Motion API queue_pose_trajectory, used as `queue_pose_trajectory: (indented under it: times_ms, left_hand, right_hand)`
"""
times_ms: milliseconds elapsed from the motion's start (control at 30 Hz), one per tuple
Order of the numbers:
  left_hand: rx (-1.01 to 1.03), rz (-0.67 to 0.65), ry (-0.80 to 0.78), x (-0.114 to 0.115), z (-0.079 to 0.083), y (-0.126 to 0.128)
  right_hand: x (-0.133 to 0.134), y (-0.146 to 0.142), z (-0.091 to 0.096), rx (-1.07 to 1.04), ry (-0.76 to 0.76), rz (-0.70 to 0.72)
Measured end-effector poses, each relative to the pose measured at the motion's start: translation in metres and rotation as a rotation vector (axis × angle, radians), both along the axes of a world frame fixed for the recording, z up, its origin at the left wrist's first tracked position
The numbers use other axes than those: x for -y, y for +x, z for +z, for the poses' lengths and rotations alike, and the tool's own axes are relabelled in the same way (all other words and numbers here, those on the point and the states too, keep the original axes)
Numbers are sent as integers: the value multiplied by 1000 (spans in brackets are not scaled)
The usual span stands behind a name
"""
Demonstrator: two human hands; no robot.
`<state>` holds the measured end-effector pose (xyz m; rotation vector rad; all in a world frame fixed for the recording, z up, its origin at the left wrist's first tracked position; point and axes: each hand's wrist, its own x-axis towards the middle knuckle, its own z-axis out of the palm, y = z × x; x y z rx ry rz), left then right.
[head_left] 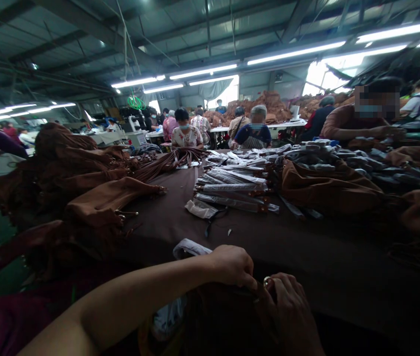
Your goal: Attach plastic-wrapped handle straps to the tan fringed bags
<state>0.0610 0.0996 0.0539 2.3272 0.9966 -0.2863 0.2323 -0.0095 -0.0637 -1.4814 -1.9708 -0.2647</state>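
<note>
Both hands (257, 291) pinch brown bag (224, 316); no writing legible.

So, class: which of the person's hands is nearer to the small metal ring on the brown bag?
Right. The right hand has the metal ring at its fingertips, touching it. The left hand grips the brown bag just to the ring's left, slightly apart.

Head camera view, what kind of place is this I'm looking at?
Most likely a bag or leather-goods factory floor. Brown bags are heaped on a long work table, wrapped straps lie stacked mid-table, and other people work at further tables under strip lights.
</note>
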Motion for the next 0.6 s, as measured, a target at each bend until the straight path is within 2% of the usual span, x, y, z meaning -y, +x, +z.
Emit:
queue_pose_trajectory:
  times_ms: [200,400,500,600]
  left_hand:
    - [-16,-58,54,3,-6,0]
    - [-20,-16,62,6,-14,1]
    - [10,51,60,10,-18,3]
    - [78,179,3,12,-25,3]
  right_hand:
    - [0,-3,-1,34,3,3]
    - [0,-3,-5,92,41,-6]
    - [-1,-2,-3,164,57,14]
    - [-1,-2,-1,206,69,6]
